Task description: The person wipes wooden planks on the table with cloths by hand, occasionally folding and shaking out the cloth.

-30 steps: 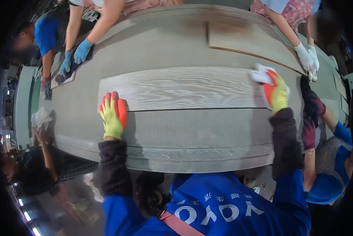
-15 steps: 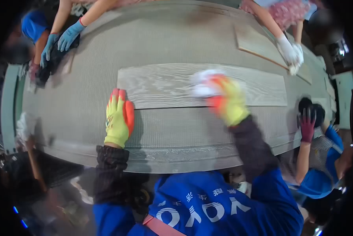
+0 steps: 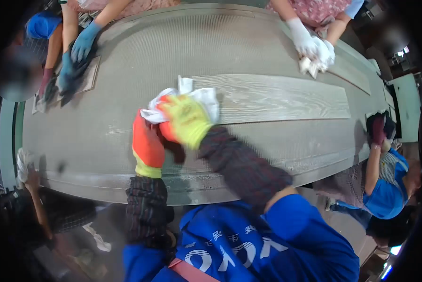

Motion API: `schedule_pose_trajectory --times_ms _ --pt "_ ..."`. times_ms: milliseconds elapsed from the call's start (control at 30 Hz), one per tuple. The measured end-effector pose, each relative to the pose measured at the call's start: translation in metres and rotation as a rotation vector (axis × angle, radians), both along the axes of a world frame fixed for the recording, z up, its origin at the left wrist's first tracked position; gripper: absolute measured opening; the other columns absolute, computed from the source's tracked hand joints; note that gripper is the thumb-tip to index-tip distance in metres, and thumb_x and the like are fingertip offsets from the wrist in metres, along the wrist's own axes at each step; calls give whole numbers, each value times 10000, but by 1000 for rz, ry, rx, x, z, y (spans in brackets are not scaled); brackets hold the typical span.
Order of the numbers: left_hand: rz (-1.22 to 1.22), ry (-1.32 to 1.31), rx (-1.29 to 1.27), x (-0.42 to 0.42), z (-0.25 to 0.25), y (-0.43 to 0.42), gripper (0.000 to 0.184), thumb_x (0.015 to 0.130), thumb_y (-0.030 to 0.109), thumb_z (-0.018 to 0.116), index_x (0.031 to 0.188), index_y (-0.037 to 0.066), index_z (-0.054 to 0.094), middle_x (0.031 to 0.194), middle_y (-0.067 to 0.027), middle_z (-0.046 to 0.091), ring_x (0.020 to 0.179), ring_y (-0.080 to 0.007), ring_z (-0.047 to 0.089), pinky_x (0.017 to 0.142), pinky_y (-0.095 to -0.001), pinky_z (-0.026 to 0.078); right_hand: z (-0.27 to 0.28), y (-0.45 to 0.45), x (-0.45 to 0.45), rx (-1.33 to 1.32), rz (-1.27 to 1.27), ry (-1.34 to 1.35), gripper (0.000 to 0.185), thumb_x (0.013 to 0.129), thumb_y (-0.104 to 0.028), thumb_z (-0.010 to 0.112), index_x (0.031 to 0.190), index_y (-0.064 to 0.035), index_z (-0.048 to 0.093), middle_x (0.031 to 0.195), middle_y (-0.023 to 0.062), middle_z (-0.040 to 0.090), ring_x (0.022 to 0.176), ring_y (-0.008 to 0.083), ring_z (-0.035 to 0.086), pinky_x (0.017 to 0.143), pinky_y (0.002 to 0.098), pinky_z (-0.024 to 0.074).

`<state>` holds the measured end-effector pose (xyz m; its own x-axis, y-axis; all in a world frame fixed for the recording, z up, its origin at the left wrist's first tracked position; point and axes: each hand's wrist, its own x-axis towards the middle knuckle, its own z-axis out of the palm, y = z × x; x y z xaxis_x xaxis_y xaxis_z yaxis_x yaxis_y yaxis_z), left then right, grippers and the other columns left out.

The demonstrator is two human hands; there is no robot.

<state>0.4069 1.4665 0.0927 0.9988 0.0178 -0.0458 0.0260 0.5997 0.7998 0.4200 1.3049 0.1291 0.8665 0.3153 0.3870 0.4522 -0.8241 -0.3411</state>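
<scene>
A long grey wood-grain plank lies flat on the ribbed grey table. My right hand, in a yellow glove with orange fingers, is closed on a white cloth and presses it at the plank's left end. The cloth covers that end and hangs past its edge. Close by on the left is my left hand in a matching glove, turned on its side with its fingertips against the cloth's lower left corner. Its fingers are partly hidden, so its grip is unclear.
Across the ribbed table, a person's white-gloved hands hold a light cloth near another board. At the far left, blue-gloved hands work with a dark cloth over a board. Another person stands at the right edge.
My right hand has swept the white cloth leftward along the plank to its left end. My left hand, flat beside the plank before, has turned on its side. The white-gloved hands moved left.
</scene>
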Motion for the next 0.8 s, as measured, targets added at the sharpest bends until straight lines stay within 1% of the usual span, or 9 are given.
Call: schedule_pose_trajectory --times_ms 67,167,233,333,367,433,500,567,800 --pt "-78 47 -28 2 14 29 599 1133 346 468 1600 -7 342 1623 -188 405 1514 -322 393 1232 -441 359 38 -79 -26 -180 -196 -75 411 922 -194 623 1314 -79 668 1276 204 672 1194 370 648 1029 475 519" --pt "-138 138 -91 2 37 43 593 1142 355 425 1606 -1 323 1645 -198 370 1530 -342 367 1256 -448 336 -16 -305 -17 885 -678 98 331 1076 -212 514 1280 7 653 1303 155 695 1188 289 677 1041 433 547" --pt "-179 199 -104 -7 33 81 592 1138 346 434 1608 5 317 1652 -201 354 1538 -341 354 1252 -447 337 -15 -295 -13 908 -949 161 340 1101 -229 486 1250 20 664 1286 137 702 1173 254 681 1029 407 559" --pt "-232 207 -103 12 26 97 584 1134 339 445 1604 13 328 1657 -202 345 1542 -340 349 1246 -448 342 -5 -128 33 -261 -703 -318 366 945 -245 699 1245 -38 681 1194 180 711 1012 357 689 935 476 558" --pt "-265 189 -92 19 21 82 577 1131 337 451 1598 18 343 1658 -202 344 1541 -340 350 1242 -449 346 -26 -90 54 -354 -465 -558 402 889 -250 702 1254 -84 691 1175 188 702 981 367 684 895 452 549" --pt "-374 169 -85 24 12 73 570 1128 335 457 1593 23 357 1659 -201 343 1541 -340 352 1238 -449 351 -6 6 76 -72 -295 -10 356 855 -213 665 1189 -102 715 1126 142 734 1004 359 692 912 458 539" --pt "-365 -396 1170 34 -4 74 601 1117 377 480 1591 28 361 1625 -177 400 1492 -329 422 1208 -449 387 14 52 64 125 -54 65 306 892 -173 607 1170 -126 727 1176 159 734 1095 354 690 952 457 541" --pt "-168 218 156 19 22 70 600 1125 412 446 1580 26 380 1569 -189 474 1435 -344 490 1183 -465 415 3 22 55 175 -107 -151 316 888 -195 622 1180 -126 723 1198 157 728 1125 355 681 976 458 537" --pt "-154 236 79 -28 12 151 648 1125 518 392 1562 40 414 1550 -200 503 1437 -348 496 1192 -495 415 11 -158 -16 85 -794 -214 331 918 -278 692 1186 -86 716 1091 135 727 1052 332 694 948 425 553"
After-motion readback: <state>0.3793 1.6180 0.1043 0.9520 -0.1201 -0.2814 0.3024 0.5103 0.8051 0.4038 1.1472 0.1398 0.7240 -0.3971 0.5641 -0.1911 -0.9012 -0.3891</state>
